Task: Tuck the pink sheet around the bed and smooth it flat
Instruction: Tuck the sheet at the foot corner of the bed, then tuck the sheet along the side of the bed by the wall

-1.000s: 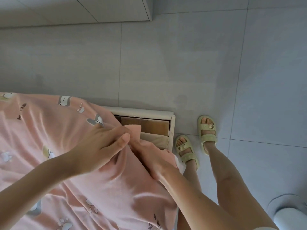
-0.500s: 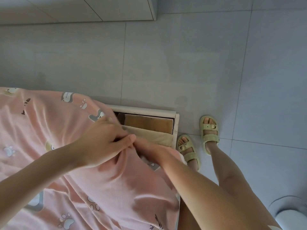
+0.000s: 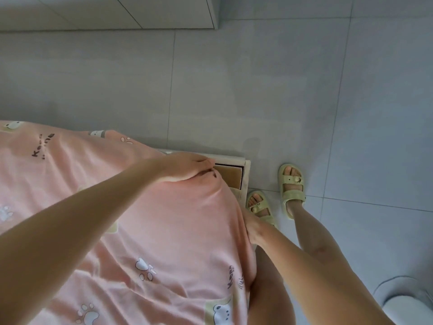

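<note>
At corner (image 3: 246,164), left hand (image 3: 187,167) gripping pink sheet (image 3: 175,231), right hand (image 3: 254,231) touching

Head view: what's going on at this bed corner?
A person is fitting a pink paw-print fabric sheet over a bed. The left hand holds gathered sheet at the corner, where the white bed frame and a tan panel inside it lie uncovered. The right hand is at the sheet's side edge, its fingers hidden behind the fabric, so its grip can't be judged. The sheet is wrinkled, not yet smoothed.
</note>
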`<state>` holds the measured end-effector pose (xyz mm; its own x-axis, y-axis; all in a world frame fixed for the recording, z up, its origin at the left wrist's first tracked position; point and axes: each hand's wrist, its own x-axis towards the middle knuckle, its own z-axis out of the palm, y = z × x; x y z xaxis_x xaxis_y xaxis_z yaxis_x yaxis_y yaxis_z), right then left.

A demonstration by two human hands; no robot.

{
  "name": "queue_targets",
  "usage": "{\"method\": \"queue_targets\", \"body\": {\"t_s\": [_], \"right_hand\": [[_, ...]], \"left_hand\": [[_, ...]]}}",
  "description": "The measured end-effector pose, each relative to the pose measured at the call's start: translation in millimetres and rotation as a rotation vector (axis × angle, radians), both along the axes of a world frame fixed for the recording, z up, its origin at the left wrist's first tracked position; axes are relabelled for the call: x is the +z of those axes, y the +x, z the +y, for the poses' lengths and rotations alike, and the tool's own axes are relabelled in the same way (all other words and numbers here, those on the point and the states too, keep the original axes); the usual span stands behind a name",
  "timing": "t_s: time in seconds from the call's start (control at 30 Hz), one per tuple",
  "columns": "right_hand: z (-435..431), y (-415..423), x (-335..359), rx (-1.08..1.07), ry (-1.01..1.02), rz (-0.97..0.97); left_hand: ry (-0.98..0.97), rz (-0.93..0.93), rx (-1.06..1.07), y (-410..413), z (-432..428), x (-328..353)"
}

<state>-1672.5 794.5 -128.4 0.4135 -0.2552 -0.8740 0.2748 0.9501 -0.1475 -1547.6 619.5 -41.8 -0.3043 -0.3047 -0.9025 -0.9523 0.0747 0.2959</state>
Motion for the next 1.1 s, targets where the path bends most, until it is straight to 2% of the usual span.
{"method": "queue_targets", "body": {"t_s": [0.07,0.13,0.27,0.3,0.4,0.47,0.53,0.6,0.73,0.8,0.87,0.97,1.03,1.1], "right_hand": [[-6,-17,1,-0.081,0.040,0.190],[-14,-36,4,-0.044,-0.032,0.308],[-34,-41,21,-0.033,-0.329,0.311],[-38,-34,27,0.018,-0.415,0.324],[-44,-11,25,0.283,-0.650,0.537],[-46,-10,14,0.273,-0.605,0.536],[-49,-18,7,0.206,-0.483,0.417],[-51,-25,4,0.225,-0.446,0.337],[-69,-33,14,0.484,-0.489,0.275],[-82,-32,24,0.663,-0.546,0.402],[-89,-25,38,0.819,-0.695,0.662],[-90,-10,62,1.103,-1.152,1.016],[-86,4,73,1.263,-1.400,1.048],[-84,21,84,1.404,-1.483,0.974]], "left_hand": [[-0.038,-0.035,-0.012,-11,-1,-22],[-0.064,-0.098,-0.033,-22,-4,-41],[-0.138,-0.208,-0.106,-25,-10,-65],[-0.155,-0.224,-0.106,-23,-10,-67],[-0.277,-0.181,-0.064,-14,-12,-66],[-0.435,-0.082,0.002,-2,-13,-58],[-0.590,-0.004,0.078,17,-13,-47],[-0.717,0.032,0.134,38,-10,-34],[-0.838,-0.024,0.307,75,8,-14],[-0.862,-0.094,0.389,92,23,-6],[-0.908,-0.151,0.483,108,40,2],[-0.924,-0.214,0.635,123,68,12],[-0.898,-0.261,0.729,132,92,19],[-0.871,-0.315,0.827,142,123,28]]}}
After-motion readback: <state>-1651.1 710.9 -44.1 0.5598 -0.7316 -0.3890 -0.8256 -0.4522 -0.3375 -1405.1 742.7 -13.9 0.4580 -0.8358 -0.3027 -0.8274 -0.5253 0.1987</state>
